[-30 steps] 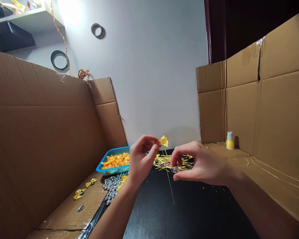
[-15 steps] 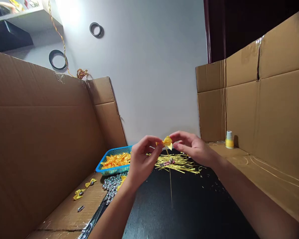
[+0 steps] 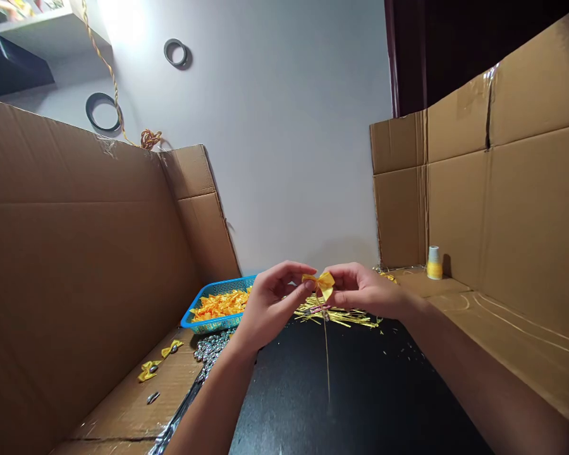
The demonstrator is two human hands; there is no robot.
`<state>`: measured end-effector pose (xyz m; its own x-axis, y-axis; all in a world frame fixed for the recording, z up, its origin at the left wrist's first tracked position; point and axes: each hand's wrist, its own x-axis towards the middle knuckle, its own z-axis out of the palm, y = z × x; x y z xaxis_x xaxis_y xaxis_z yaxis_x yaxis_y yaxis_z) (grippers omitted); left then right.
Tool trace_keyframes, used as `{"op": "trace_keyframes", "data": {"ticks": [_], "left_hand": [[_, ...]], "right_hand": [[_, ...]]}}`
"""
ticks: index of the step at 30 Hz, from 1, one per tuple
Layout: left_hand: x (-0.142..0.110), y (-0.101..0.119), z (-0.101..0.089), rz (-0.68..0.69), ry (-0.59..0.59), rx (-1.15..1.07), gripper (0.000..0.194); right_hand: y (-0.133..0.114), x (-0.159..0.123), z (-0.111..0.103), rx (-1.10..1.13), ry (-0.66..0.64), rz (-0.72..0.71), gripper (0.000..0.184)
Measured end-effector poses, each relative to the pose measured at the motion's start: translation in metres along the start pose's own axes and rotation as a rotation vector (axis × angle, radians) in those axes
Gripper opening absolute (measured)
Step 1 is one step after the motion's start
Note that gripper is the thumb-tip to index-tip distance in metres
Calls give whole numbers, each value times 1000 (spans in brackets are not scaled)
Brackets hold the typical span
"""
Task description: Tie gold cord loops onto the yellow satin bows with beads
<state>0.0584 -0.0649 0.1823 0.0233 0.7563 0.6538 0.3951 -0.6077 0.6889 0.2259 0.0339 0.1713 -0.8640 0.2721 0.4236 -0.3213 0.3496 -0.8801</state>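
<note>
One hand-held bow (image 3: 324, 283), two bows (image 3: 148, 371) on cardboard (image 3: 116, 404), one basket (image 3: 213, 326), two rings (image 3: 89, 114)

Bow (image 3: 327, 282) — glossy, smooth cloth

Pale wall (image 3: 284, 126) behind; bright glow (image 3: 126, 22) upper left, beside white shelf (image 3: 71, 38); dark area (image 3: 474, 38) upper right.

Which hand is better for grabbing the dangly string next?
Probably the right hand: it looks nearer the string, while the left hand pinches the yellow bow.
</note>
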Motion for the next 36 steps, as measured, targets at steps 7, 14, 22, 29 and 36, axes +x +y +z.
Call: {"op": "trace_keyframes", "data": {"ticks": [7, 14, 22, 29, 36], "left_hand": [[0, 0, -1, -1, -33, 22, 12], [3, -1, -4, -83, -68, -51, 16], [10, -13, -9, -167, -248, -353, 17], [11, -14, -11, -177, -194, -295, 17], [12, -15, -13, -206, -209, -302, 20]], "right_hand": [[-5, 0, 12, -223, 230, -53, 19], [-4, 0, 4, -70, 155, -46, 17], [5, 4, -11, 363, -18, 36, 25], [4, 4, 4, 252, 79, 47, 41], [6, 8, 9, 252, 154, 29, 35]]}}
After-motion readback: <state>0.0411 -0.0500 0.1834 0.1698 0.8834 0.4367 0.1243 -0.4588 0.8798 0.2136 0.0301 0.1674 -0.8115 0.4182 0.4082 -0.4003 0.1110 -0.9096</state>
